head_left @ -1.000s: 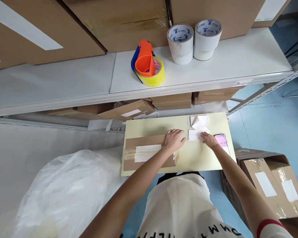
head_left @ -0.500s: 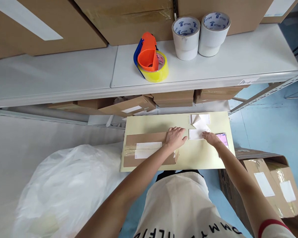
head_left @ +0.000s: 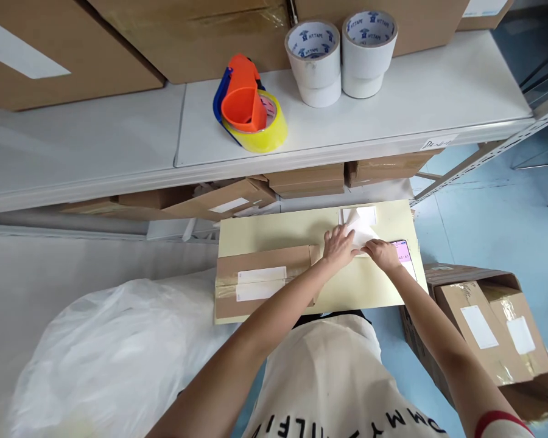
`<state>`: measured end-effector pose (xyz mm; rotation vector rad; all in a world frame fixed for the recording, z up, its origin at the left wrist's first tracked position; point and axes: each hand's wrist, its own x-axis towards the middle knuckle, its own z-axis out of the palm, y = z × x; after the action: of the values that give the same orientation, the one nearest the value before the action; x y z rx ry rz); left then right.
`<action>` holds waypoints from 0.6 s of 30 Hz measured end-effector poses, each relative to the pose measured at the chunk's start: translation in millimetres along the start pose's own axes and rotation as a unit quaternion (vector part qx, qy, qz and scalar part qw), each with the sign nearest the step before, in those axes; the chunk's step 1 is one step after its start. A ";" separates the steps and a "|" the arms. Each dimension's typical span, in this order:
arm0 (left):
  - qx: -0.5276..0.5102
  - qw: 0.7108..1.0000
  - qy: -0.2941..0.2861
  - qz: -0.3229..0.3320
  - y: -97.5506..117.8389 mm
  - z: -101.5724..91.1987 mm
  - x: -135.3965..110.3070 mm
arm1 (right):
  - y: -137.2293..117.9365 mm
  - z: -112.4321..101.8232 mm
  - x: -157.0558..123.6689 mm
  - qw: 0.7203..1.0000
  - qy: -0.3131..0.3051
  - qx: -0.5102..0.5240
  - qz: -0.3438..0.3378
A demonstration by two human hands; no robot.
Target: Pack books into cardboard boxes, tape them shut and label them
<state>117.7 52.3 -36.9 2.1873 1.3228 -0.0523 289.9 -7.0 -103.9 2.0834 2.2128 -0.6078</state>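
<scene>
White paper labels lie on the cream tabletop, one of them partly raised and bent. My right hand pinches a label at its lower right edge, fingers closed. From the left, my left hand touches the same papers with its fingers apart, the thumb close to the right fingertips. Just right of my right hand lies a phone with a pink screen, partly behind the wrist. A taped cardboard box bearing a white label sits left of my hands, partly under my left forearm.
Above the table runs a grey shelf with an orange tape dispenser, white tape rolls and large cartons. A large white plastic bag bulges at left. An open carton holding smaller boxes stands on the floor at right.
My left hand has moved right, off the box's edge and onto the papers. My right hand stays at the label. The view has shifted slightly.
</scene>
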 end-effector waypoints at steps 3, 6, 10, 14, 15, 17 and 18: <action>-0.115 0.984 0.041 -0.129 -3.1 2.5 10.7 | -4.1 2.5 -12.2 0.995 0.075 0.058 -0.013; -0.226 0.947 0.027 -0.227 -12.6 -4.9 18.4 | -7.1 6.0 -21.2 0.984 0.118 0.132 -0.038; -0.236 0.963 0.026 -0.128 -25.6 -32.9 15.0 | -2.9 4.0 -17.0 0.947 0.172 0.271 -0.022; -0.170 0.984 -0.019 -0.046 -28.9 -65.2 5.5 | 4.6 -4.9 1.4 0.892 0.054 0.441 -0.083; -0.133 0.990 -0.004 -0.043 -27.4 -70.4 3.4 | 4.7 -7.6 5.7 0.881 0.032 0.462 -0.099; -0.038 0.998 0.048 -0.010 -21.6 -75.0 -0.3 | 2.4 -13.3 12.5 0.870 0.017 0.476 -0.126; 0.005 0.997 0.064 0.031 -17.6 -74.6 -1.6 | 0.2 -16.2 14.9 0.870 0.017 0.472 -0.143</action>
<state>83.5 93.7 17.8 2.2721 1.3234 0.1063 292.4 12.2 -93.4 2.0206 2.5450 -2.0335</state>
